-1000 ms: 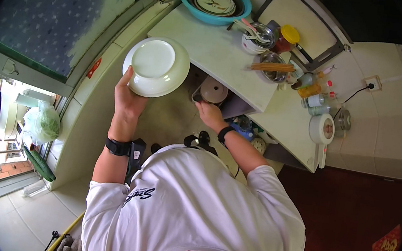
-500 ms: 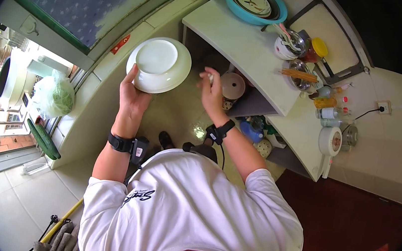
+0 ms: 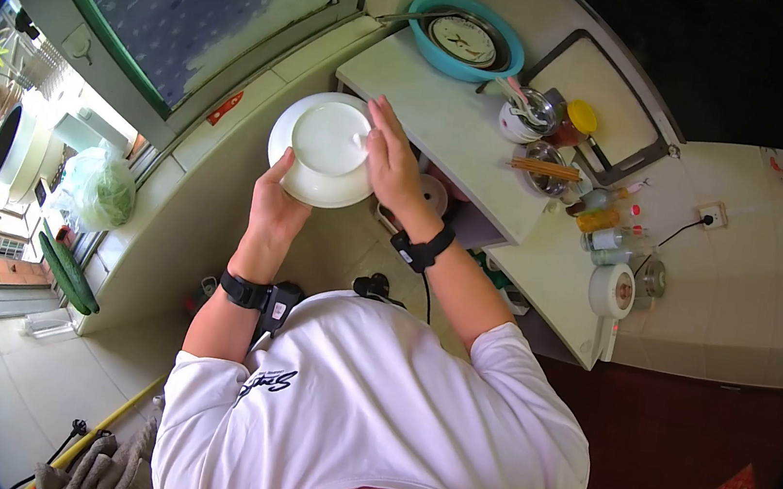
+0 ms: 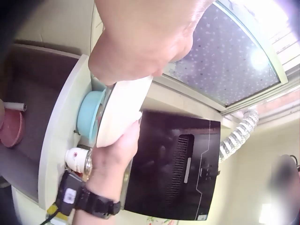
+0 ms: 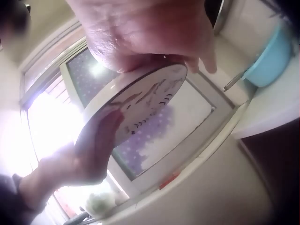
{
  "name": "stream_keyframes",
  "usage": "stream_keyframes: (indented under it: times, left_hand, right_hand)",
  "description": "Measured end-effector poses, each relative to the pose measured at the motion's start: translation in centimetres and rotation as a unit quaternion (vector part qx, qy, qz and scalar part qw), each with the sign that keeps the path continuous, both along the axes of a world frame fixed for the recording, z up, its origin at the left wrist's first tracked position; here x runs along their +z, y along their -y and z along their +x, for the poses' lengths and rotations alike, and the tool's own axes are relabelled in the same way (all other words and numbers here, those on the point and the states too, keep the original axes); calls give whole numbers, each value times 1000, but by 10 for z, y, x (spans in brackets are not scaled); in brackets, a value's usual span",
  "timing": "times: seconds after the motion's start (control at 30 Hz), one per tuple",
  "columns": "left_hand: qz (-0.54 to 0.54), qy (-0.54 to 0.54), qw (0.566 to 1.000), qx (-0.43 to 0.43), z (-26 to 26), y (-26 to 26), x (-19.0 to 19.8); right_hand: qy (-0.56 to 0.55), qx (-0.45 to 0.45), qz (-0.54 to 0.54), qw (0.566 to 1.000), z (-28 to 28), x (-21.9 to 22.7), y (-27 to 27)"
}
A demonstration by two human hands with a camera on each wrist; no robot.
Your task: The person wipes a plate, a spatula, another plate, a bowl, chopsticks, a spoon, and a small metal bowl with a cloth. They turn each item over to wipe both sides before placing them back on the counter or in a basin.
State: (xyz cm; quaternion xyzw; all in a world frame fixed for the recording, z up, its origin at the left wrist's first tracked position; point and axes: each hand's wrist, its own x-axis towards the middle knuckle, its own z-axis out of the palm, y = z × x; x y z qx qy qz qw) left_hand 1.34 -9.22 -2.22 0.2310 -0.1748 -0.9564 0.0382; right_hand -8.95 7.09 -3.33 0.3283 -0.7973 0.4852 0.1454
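A white plate is held up with its plain footed underside towards the head camera. My left hand grips its near left rim, thumb on the underside. The right wrist view shows the left fingers against the plate's patterned face. At the right rim, my right hand has its fingers along the underside, a small white wad at its fingertips. From the left wrist, the plate appears edge-on between both hands; what the wad is made of cannot be told.
Beyond the plate, a white countertop bears a turquoise basin, a yellow-lidded jar, chopsticks and several bottles. A cutting board leans behind. Cucumbers and bagged greens lie by the window at left.
My right hand has risen from the shelf opening under the countertop to the plate's underside, bringing the small white wad. My left hand keeps its grip on the plate.
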Motion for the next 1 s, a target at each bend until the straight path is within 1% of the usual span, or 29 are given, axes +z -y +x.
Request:
stream_keyframes:
  times: [0.07, 0.1, 0.13, 0.17, 0.2, 0.23, 0.3, 0.37, 0.4, 0.43, 0.47, 0.5, 0.57, 0.63, 0.67, 0.7, 0.73, 0.77, 0.8, 0.83, 0.87, 0.9, 0.97, 1.0]
  left_hand:
    - [-9, -9, 1000, -16, 1, -8, 1]
    - [-27, -11, 998, -50, 3, -12, 1]
    - [-47, -12, 995, -84, 4, -15, 1]
    - [-48, -11, 995, -86, 5, -19, -3]
    - [-100, -34, 987, -119, 4, -23, -6]
    - [-152, -59, 975, -151, 2, -26, -8]
    - [-169, -50, 973, -149, 1, -35, -4]
    - [-248, -68, 951, -173, -1, -40, 4]
    - [-248, -68, 951, -173, -3, -40, -1]
    - [-279, -91, 935, -197, -7, -38, -11]
    - [-310, -114, 917, -222, -9, -36, -17]
    - [-311, -114, 917, -224, -9, -36, -16]
    - [-414, -132, 873, -221, -8, -36, -12]
    - [-398, -127, 879, -232, -6, -37, 2]
    - [-381, -122, 885, -240, -5, -38, 9]
    - [-380, -121, 885, -239, -3, -38, 14]
    - [-379, -125, 888, -228, -2, -38, 18]
    - [-377, -129, 891, -218, -1, -37, 21]
    - [-378, -129, 891, -217, -1, -35, 22]
    - [-380, -125, 891, -216, -2, -33, 22]
    - [-382, -119, 891, -215, -1, -33, 22]
    - [-382, -119, 891, -213, -2, -33, 24]
    - [-379, -125, 890, -220, -2, -31, 28]
    - [-380, -123, 890, -220, -4, -30, 27]
  right_hand:
    - [99, 29, -43, 994, -21, 6, -10]
    - [98, 29, -44, 994, -32, 9, -14]
    - [160, 76, -34, 984, -42, 11, -20]
    - [222, 123, -25, 967, -47, 11, -25]
    - [229, 148, -9, 962, -48, 15, -28]
    - [227, 147, -10, 963, -49, 18, -29]
    - [213, 170, 57, 960, -42, 24, -26]
    - [212, 188, 66, 957, -33, 32, -21]
    - [101, 187, 145, 966, -28, 36, -19]
    - [-11, 182, 220, 958, -22, 39, -15]
    - [-20, 187, 230, 955, -13, 40, -11]
    - [-19, 185, 228, 956, -11, 43, -13]
    - [-61, 209, 234, 948, -8, 47, -16]
    - [-75, 191, 228, 952, -20, 51, -23]
    - [59, 172, 205, 962, -28, 56, -31]
    - [193, 152, 178, 953, -35, 59, -38]
    - [190, 138, 132, 963, -46, 42, -44]
    - [190, 139, 132, 963, -51, 24, -50]
    - [242, 170, 46, 954, -52, 19, -53]
    - [292, 199, -40, 935, -55, 14, -57]
    - [256, 175, -8, 951, -55, 9, -63]
    - [256, 177, -6, 950, -52, 9, -62]
    - [252, 133, -30, 958, -41, 8, -60]
    - [252, 134, -31, 958, -35, 11, -56]
